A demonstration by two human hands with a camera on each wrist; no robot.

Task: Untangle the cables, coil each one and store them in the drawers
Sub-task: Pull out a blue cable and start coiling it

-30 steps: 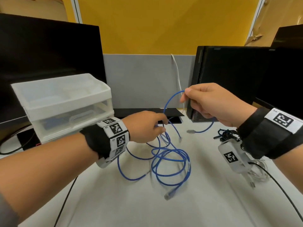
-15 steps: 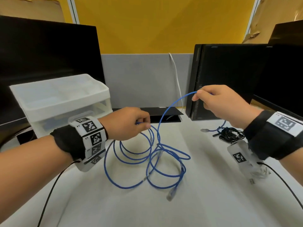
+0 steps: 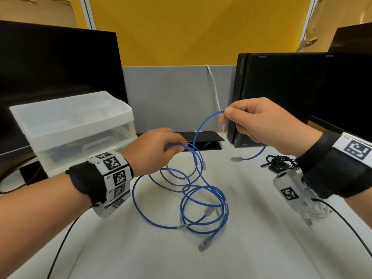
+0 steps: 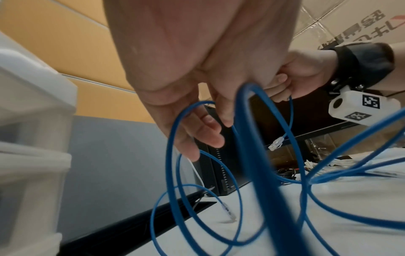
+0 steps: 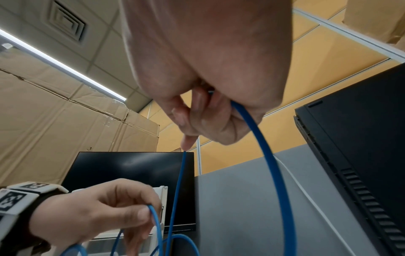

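Observation:
Blue network cables (image 3: 203, 200) lie in tangled loops on the white table, with a clear plug (image 3: 204, 243) at the near end. My left hand (image 3: 177, 147) pinches a raised loop of blue cable (image 4: 175, 138) above the tangle. My right hand (image 3: 226, 116) pinches another blue strand (image 5: 269, 155) higher up and to the right. That strand's short end hangs under the hand and ends in a plug (image 3: 235, 159). The translucent drawer unit (image 3: 76, 127) stands at the back left with its drawers closed.
A black cable bundle (image 3: 279, 164) and a white cable (image 3: 320, 212) lie on the table under my right wrist. A black monitor (image 3: 56, 73) stands behind the drawers. A black computer case (image 3: 281, 93) stands at the right. A grey partition (image 3: 171, 97) closes the back.
My left hand has drawn its loop to the left and the tangle has spread out on the table. My right hand went right and came back, still pinching its strand.

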